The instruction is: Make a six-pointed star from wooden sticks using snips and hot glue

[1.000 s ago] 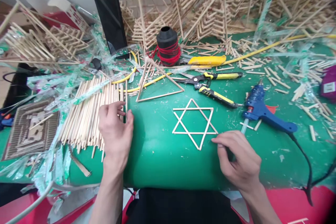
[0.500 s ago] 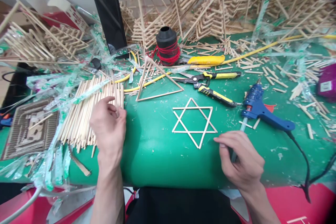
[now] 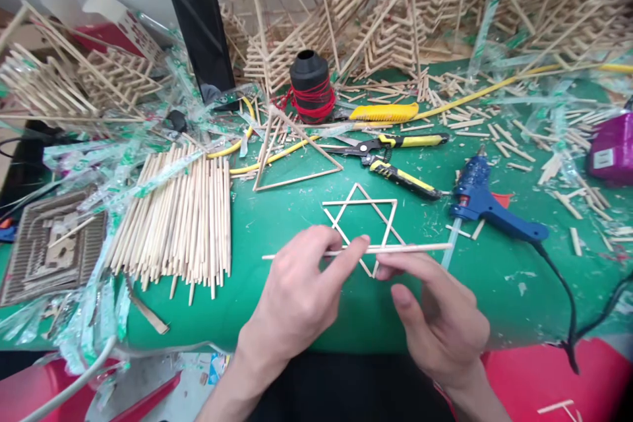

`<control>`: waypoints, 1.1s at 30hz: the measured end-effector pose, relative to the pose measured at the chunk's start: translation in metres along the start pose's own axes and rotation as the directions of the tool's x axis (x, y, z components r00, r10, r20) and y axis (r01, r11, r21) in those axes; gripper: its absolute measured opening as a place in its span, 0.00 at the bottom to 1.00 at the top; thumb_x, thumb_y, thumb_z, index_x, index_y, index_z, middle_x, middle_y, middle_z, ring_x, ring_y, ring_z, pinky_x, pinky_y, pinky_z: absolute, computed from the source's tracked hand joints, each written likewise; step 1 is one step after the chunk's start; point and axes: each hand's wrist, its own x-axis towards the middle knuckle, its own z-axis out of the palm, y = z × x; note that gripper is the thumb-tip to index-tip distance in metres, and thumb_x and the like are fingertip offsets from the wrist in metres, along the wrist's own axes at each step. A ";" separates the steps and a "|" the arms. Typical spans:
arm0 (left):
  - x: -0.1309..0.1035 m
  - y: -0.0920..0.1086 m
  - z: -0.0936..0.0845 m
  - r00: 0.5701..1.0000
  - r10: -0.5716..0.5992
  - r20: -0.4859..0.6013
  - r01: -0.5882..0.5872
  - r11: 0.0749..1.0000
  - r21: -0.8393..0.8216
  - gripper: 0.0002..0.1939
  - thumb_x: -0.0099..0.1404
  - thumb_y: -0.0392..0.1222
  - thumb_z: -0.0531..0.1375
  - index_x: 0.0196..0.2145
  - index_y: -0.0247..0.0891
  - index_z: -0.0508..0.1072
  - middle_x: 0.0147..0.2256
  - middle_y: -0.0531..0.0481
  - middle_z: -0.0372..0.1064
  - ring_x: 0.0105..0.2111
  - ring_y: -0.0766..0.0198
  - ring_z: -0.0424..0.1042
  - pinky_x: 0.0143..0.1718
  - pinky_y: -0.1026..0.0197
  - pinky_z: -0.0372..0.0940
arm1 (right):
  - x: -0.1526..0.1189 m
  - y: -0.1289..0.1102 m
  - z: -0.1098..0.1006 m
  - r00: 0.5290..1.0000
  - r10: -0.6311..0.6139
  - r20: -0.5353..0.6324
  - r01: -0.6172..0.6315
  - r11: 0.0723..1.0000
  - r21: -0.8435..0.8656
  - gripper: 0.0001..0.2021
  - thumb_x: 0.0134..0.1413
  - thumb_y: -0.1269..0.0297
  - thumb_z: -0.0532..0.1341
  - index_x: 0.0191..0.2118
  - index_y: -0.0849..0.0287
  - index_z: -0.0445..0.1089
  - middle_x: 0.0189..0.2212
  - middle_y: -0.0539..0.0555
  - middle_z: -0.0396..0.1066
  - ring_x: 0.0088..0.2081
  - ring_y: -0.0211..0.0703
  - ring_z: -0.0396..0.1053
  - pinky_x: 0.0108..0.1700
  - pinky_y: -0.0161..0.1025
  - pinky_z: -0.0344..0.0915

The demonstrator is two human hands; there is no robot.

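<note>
Far to my left a ribbed cardboard mat [image 3: 52, 247] is lying at the table's [image 3: 297, 316] near edge, and just right of it the pile of loose sticks [image 3: 180, 221] is sitting untouched now: my left hand [image 3: 301, 293] has come away from it and is meeting the other hand over the middle of the green top. It is pinching a single long stick [image 3: 356, 251] between thumb and forefinger, and my right hand [image 3: 442, 316], which was resting flat beside the star a moment ago, is closing its fingertips on the same stick just to the right. So both hands are clamped on one stick, held level and lifted over the near half of the stick star [image 3: 363, 227], hiding its near point. That reads to me as a fresh piece being brought to the star.

Beyond it an open stick triangle [image 3: 294, 155] is lying, with the spool of red thread [image 3: 310, 87] farther back. Right of the star, the yellow-handled pliers [image 3: 395, 158] and the blue glue gun [image 3: 487, 208] are lying near; the gun's clear glue rod is almost touching the stick's right end, crowding that side.
</note>
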 end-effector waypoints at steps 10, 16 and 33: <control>0.007 0.011 0.012 0.998 0.049 0.033 -0.045 0.995 -0.091 0.15 0.73 0.29 0.52 0.51 0.34 0.75 0.32 0.48 0.71 0.29 0.65 0.69 0.29 0.64 0.63 | -0.006 0.007 0.009 0.961 0.040 -0.274 -0.028 0.998 0.048 0.20 0.57 0.80 0.62 0.53 0.56 0.72 0.40 0.55 0.76 0.42 0.45 0.76 0.40 0.41 0.74; 0.004 0.005 0.016 0.998 -0.046 0.037 0.054 0.970 -0.238 0.12 0.72 0.34 0.54 0.49 0.34 0.75 0.35 0.45 0.77 0.33 0.63 0.74 0.33 0.59 0.66 | 0.007 0.011 -0.003 0.940 -0.056 -0.336 0.048 0.998 -0.033 0.16 0.57 0.82 0.61 0.46 0.58 0.74 0.35 0.54 0.76 0.39 0.46 0.76 0.38 0.45 0.74; -0.001 -0.022 0.037 0.966 -0.203 0.163 0.185 0.976 0.118 0.17 0.74 0.38 0.50 0.28 0.39 0.71 0.25 0.50 0.72 0.23 0.63 0.69 0.27 0.58 0.60 | 0.091 0.041 -0.077 0.962 0.273 -0.003 -0.257 0.898 -0.356 0.07 0.58 0.66 0.65 0.42 0.57 0.74 0.20 0.45 0.64 0.22 0.34 0.62 0.24 0.34 0.59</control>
